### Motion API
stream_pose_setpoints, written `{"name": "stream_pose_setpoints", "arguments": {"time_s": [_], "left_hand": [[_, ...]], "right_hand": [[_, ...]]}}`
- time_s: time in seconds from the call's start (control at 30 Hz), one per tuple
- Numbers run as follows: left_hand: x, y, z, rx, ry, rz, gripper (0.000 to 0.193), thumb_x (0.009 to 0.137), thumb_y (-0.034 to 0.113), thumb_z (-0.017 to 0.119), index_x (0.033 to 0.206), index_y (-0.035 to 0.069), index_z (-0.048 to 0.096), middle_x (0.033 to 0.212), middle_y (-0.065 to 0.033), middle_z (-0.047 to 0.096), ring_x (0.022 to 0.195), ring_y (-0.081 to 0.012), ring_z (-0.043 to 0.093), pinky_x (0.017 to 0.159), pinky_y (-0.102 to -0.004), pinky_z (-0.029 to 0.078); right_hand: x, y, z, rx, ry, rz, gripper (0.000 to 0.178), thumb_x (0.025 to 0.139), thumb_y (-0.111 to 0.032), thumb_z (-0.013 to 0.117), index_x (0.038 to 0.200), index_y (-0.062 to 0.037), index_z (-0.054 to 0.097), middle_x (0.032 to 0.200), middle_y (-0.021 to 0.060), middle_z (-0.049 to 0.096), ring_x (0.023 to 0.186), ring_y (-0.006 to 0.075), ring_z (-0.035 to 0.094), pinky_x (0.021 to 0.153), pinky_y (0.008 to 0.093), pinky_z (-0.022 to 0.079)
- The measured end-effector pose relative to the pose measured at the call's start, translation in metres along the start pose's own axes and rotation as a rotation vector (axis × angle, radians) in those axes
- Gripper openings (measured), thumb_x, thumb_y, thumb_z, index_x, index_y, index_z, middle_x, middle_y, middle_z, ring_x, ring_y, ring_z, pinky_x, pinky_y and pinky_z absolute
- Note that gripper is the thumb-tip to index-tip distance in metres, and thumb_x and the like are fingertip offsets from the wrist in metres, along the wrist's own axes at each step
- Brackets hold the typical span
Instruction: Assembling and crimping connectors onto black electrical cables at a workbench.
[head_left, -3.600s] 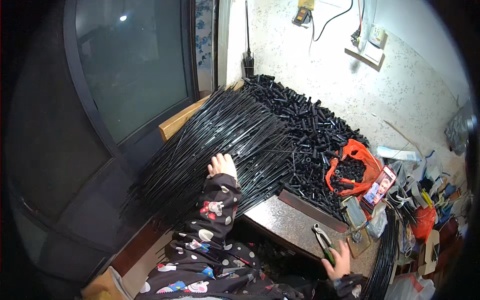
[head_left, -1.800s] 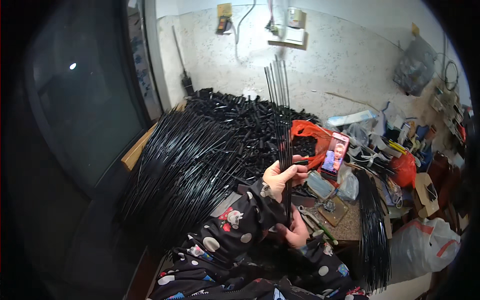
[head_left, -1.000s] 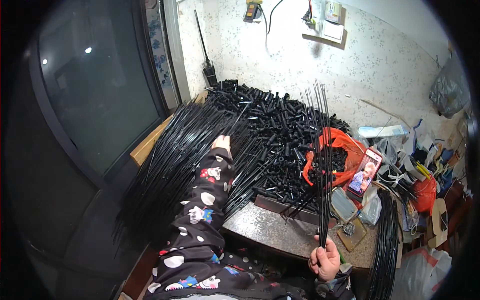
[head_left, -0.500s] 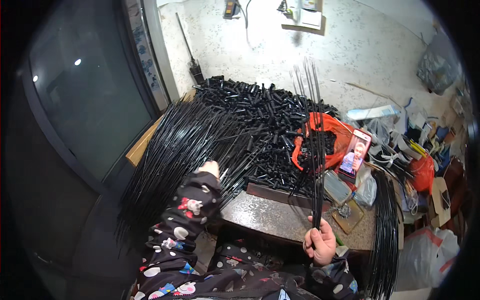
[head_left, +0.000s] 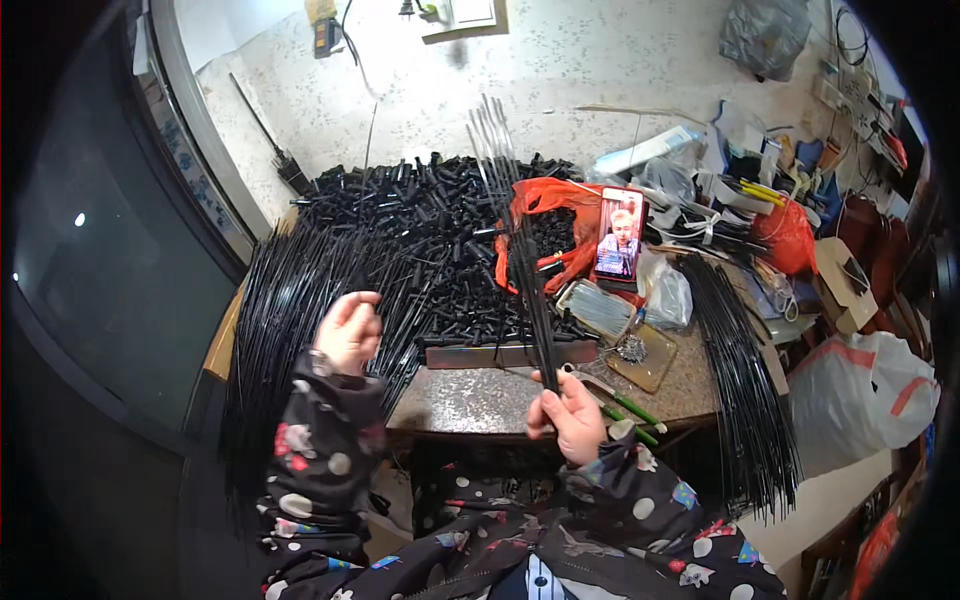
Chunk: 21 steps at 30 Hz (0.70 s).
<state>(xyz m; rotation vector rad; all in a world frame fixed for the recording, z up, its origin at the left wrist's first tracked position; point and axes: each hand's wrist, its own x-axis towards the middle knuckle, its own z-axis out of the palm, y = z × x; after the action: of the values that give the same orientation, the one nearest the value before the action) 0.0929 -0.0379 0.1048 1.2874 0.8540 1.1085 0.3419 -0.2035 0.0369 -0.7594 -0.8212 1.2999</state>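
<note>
My right hand (head_left: pixel 572 418) is closed round the lower end of a bundle of thin black rods (head_left: pixel 527 270), held upright and leaning a little left, tips fanned out against the wall. My left hand (head_left: pixel 348 332) is raised above the left heap of black rods (head_left: pixel 285 330), fingers curled together. A single thin black rod (head_left: pixel 371 145) rises in line with those fingers, its lower part lost against the dark heap. Behind lies a pile of short black tubular pieces (head_left: pixel 400 220). Green-handled pliers (head_left: pixel 625 402) rest beside my right hand.
A red plastic bag (head_left: pixel 535 195) holds small black parts beside a propped phone (head_left: pixel 619 235). A clear box (head_left: pixel 598 308) and a tray (head_left: pixel 655 372) with small metal pieces are nearby. More rods (head_left: pixel 745 385) hang over the right edge. A strip (head_left: pixel 470 357) borders the pile.
The view has shifted right. My left hand has lifted from the rod heap, a single rod now standing up above it. My right hand still grips its bundle.
</note>
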Motion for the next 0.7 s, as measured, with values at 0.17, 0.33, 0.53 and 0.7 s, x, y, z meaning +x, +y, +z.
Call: {"name": "stream_pose_setpoints", "arguments": {"time_s": [0.17,0.33,0.53,0.7], "left_hand": [[-0.007,-0.041,0.119,-0.496,-0.341,-0.418,0.034,0.088,0.029,0.047,0.109,0.002,0.044,0.096,-0.0153,0.056,0.086,-0.0222,0.057,0.073,-0.0357,0.047],[-0.003,-0.013,0.142,-0.411,-0.366,-0.211,0.034,0.086,0.019,0.051,0.111,-0.004,0.046,0.094,-0.0138,0.06,0.083,-0.0223,0.06,0.071,-0.0331,0.049],[-0.031,-0.034,0.144,-0.054,-0.731,-0.04,0.019,0.082,0.004,0.052,0.1,-0.002,0.057,0.085,-0.0099,0.061,0.078,-0.0174,0.059,0.073,-0.0298,0.047],[-0.071,-0.117,0.134,0.33,-0.962,0.57,0.021,0.077,0.003,0.058,0.098,0.003,0.059,0.093,-0.0068,0.06,0.088,-0.0183,0.058,0.076,-0.0296,0.046]], "right_hand": [[0.005,0.027,-0.002,-0.615,0.015,-0.217,0.036,0.085,-0.011,0.049,0.117,-0.0001,0.037,0.094,0.0071,0.054,0.081,0.0121,0.05,0.075,0.0257,0.04],[-0.024,0.049,-0.038,-0.765,-0.154,0.051,0.041,0.082,-0.011,0.053,0.118,-0.0009,0.036,0.094,0.0097,0.057,0.087,0.0148,0.054,0.076,0.0297,0.042],[0.004,0.029,-0.05,0.267,-0.16,0.255,0.049,0.091,-0.036,0.036,0.124,-0.0002,0.037,0.113,0.0111,0.051,0.108,0.0163,0.046,0.089,0.0287,0.036],[0.066,0.015,-0.054,0.627,-0.4,0.661,0.071,0.084,-0.059,0.025,0.116,0.0032,0.041,0.121,0.0278,0.041,0.104,0.04,0.048,0.086,0.0462,0.042]]}}
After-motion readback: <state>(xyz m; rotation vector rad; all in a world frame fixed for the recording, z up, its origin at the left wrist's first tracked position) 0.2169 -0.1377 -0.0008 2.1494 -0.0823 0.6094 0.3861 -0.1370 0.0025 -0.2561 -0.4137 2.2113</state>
